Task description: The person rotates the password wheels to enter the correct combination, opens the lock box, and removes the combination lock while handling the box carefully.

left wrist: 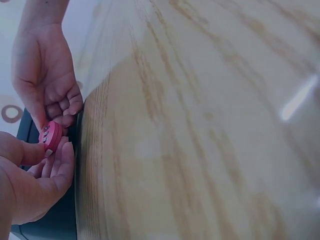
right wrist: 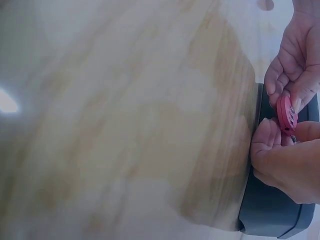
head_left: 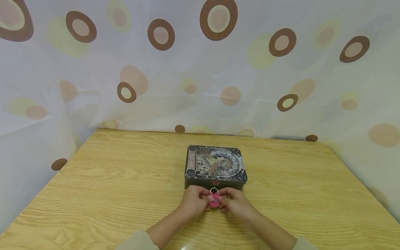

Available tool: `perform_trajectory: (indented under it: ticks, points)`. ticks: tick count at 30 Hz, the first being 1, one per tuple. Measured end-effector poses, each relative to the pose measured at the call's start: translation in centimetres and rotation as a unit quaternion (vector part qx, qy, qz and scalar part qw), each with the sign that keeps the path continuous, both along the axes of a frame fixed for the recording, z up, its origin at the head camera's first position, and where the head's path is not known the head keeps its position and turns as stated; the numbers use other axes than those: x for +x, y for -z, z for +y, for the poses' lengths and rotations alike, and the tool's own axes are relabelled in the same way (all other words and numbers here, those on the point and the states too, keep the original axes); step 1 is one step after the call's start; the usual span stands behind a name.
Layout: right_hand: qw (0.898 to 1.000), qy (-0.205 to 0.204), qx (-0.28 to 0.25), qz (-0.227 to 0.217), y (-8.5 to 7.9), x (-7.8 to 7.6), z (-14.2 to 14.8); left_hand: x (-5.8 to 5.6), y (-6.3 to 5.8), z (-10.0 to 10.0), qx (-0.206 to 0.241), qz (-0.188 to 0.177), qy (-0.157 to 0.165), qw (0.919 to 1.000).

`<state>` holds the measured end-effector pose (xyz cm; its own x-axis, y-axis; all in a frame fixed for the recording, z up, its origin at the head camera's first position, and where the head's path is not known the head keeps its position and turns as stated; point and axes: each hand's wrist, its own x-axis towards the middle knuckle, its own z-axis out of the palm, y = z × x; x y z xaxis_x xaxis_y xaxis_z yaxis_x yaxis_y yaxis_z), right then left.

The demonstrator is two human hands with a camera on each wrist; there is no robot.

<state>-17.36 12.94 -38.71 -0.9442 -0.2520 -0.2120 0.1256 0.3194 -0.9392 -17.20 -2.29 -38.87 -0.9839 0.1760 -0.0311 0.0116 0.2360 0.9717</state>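
Observation:
A pink combination padlock point(head_left: 214, 200) with three number dials faces up in front of a dark tin box point(head_left: 215, 163) with a printed lid. Its silver shackle points toward the red-marked clasp on the box's front; whether it passes through the clasp is too small to tell. My left hand point(head_left: 194, 201) pinches the padlock's left side between thumb and fingers. On the other side my right hand point(head_left: 236, 203) pinches it too, thumb near the dials. In the left wrist view both hands hold the padlock point(left wrist: 50, 136) close against the box's side. The right wrist view shows the padlock point(right wrist: 286, 114) edge-on.
The box stands on a wood-grain table point(head_left: 125, 173). Behind and at both sides hangs a pale cloth point(head_left: 187, 69) with brown and beige circles. Light glints off the tabletop near its front edge.

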Motion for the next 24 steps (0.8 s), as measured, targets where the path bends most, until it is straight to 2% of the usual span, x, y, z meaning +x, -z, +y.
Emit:
perform_trajectory:
  ticks: [17,24]
  points:
    - [1.000,-0.016,-0.012,0.005,-0.16,-0.07,0.12,0.00,-0.03,0.05,0.003,-0.013,-0.003,0.9999]
    - [1.000,-0.001,-0.011,-0.005,-0.10,-0.01,0.00,0.04,-0.13,0.12,0.000,-0.013,-0.003,0.9999]
